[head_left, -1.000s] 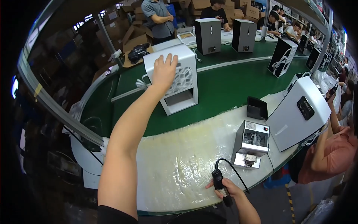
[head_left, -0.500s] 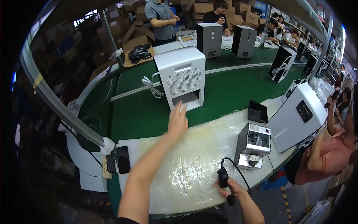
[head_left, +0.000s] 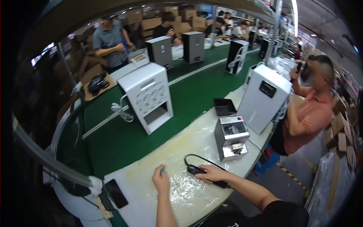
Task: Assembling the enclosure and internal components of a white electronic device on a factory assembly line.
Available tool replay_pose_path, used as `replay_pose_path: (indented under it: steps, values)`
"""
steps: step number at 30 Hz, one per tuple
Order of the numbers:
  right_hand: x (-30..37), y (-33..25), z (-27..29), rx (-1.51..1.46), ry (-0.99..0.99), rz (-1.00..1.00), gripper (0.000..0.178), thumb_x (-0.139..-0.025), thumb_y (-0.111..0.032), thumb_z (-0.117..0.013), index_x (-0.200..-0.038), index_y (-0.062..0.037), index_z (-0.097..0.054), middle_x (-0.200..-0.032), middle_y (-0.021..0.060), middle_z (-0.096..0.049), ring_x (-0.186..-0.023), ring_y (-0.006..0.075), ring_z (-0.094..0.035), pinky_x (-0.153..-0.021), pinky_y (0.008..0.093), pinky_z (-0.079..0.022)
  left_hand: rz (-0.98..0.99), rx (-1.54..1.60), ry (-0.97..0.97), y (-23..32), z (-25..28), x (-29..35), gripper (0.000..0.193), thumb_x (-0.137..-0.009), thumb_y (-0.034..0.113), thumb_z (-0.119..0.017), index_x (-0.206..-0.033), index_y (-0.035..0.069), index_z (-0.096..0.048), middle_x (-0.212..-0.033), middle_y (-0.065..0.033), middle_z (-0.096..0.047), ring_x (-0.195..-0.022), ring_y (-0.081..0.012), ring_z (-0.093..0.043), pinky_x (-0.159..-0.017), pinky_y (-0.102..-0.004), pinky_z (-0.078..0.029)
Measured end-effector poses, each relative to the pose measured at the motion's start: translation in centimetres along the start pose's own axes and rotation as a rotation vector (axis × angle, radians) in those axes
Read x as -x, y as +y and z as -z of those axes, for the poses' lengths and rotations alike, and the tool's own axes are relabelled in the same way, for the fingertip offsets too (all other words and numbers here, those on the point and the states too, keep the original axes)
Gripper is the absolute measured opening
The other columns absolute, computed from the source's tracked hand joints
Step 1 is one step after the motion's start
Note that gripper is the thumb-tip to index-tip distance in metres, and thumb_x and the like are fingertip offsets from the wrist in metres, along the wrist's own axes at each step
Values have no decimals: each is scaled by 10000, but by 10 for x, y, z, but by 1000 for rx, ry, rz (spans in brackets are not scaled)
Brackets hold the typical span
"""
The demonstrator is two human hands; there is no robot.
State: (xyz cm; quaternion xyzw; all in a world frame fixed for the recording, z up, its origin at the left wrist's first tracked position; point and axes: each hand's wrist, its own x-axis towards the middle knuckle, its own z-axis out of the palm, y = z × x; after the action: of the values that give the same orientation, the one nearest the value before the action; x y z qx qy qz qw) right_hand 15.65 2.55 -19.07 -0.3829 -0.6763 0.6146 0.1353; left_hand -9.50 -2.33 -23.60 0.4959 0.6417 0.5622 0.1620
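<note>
My right hand [head_left: 212,174] is wrapped round a black corded electric screwdriver [head_left: 193,169], which lies low over the plastic-covered bench, its tip end toward the lower right. To its left, my left hand [head_left: 162,181] hovers above the plastic sheet, fingers curled in, with a small bit of blue at the fingertips that I cannot make out. Just beyond the screwdriver stands a small metal screw feeder [head_left: 231,132] with a window on top. A white appliance housing [head_left: 149,94] with a patterned vent panel and an open lower bay stands upright on the green conveyor.
A black bin [head_left: 224,107] and another white appliance [head_left: 264,99] with a dark display stand behind the feeder. A phone [head_left: 117,193] lies at the left corner. More appliances [head_left: 160,52] line the far side of the belt [head_left: 193,89]. A person in an orange shirt [head_left: 310,109] stands at right.
My left hand has drawn back from the housing's lower bay to above the bench. My right hand has brought the screwdriver inward and turned it flatter. The whole view has swung right.
</note>
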Motion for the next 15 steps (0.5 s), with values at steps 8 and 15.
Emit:
replay_pose_path:
  steps: [8, 15]
  values:
    - [-48, -19, -5, 898, 644, 342, 538, -866, -268, -619, -1266, 51, -451, -1236, 283, -497, -1160, 406, -490, -982, 442, -399, 157, 265, 86, -6, 4, -5, 204, -875, -44, -451, -934, -45, -647, -937, -126, -673, -908, -206, -632, -859, -302, -474]
    - [13, -119, 41, 903, 852, 827, 316, -757, -32, -688, -1061, -17, -603, -1048, 151, -631, -836, 276, -646, -704, 353, -536, 183, 269, 103, -10, 13, -5, 212, -865, -55, -435, -930, -49, -636, -921, -125, -667, -892, -198, -626, -854, -295, -474]
